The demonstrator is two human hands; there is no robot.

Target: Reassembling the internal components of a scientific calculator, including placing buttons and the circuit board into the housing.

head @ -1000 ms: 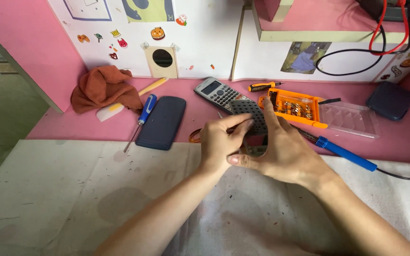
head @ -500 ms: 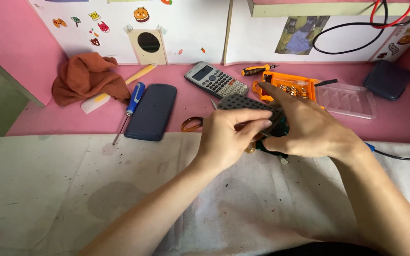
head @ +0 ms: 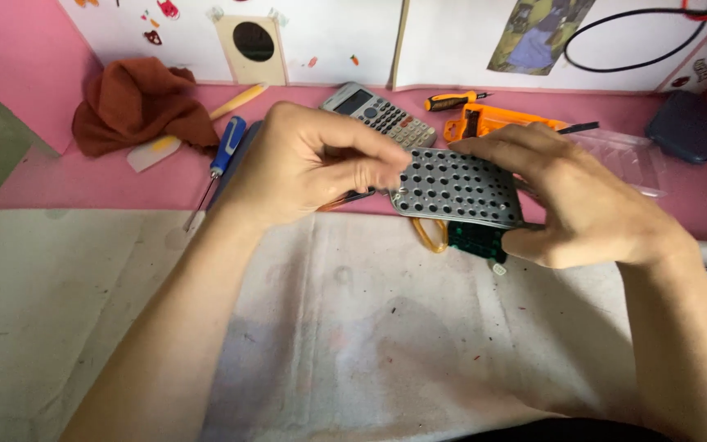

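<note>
While a grey perforated panel [head: 457,187] is held above the bench [head: 370,327], its long axis runs left to right between both hands. The left hand [head: 304,168] is pinched on its left end, fingers [head: 370,172] clenched there. The right hand [head: 583,200] is clasped around its right end, with a green board [head: 476,240] underneath.

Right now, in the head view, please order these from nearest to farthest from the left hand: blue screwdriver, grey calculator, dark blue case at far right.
From the left hand:
1. Blue screwdriver, just to its left.
2. Grey calculator, behind it, slightly right.
3. Dark blue case, far right corner.
</note>
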